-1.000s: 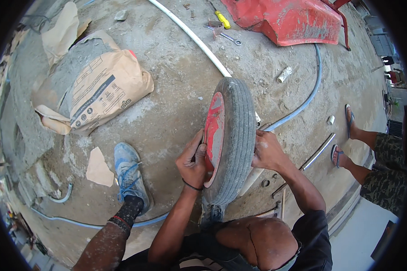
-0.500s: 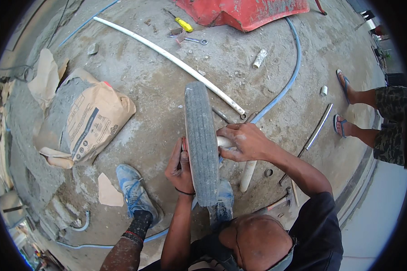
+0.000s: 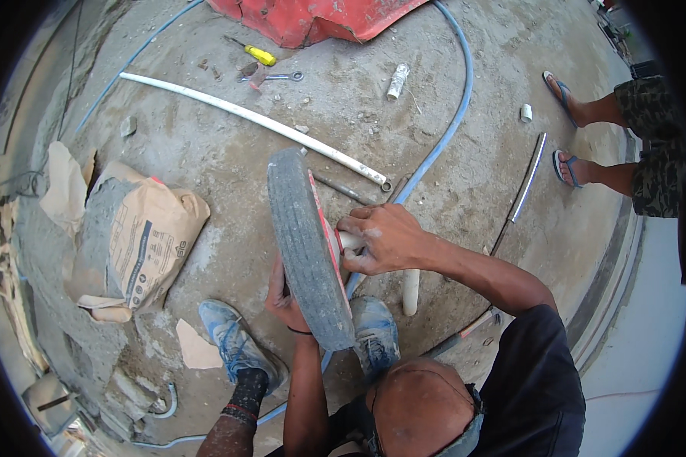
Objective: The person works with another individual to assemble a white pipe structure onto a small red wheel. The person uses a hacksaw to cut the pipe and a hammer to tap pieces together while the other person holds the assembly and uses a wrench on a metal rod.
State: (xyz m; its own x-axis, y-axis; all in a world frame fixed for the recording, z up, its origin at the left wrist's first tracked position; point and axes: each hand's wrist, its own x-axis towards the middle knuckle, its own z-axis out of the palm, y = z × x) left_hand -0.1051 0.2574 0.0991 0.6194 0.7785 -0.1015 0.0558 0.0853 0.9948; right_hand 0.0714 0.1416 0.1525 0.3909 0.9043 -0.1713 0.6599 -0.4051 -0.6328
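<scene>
A wheelbarrow wheel point(image 3: 306, 251) with a grey, dusty tyre stands on edge between my hands, leaning to the left at its top. Its red rim shows along the right side. My left hand point(image 3: 284, 301) holds the wheel from the left and below, with some fingers hidden by the tyre. On the other side, my right hand point(image 3: 385, 240) is closed round a short white pipe piece point(image 3: 351, 241) at the hub. Just beyond the wheel, a metal bar point(image 3: 343, 188) lies on the ground.
A torn cement bag point(image 3: 156, 236) lies to the left. A long white pipe point(image 3: 259, 119), a blue hose point(image 3: 457, 114), a yellow-handled screwdriver point(image 3: 259, 55) and a wrench point(image 3: 282, 77) lie beyond. A hammer point(image 3: 476, 324) is at right. Another person's sandalled feet point(image 3: 575, 171) stand far right.
The wheel has turned and tilted left at the top, bringing its red rim into sight on the right. Both hands stay on the same parts. The whole view has shifted somewhat.
</scene>
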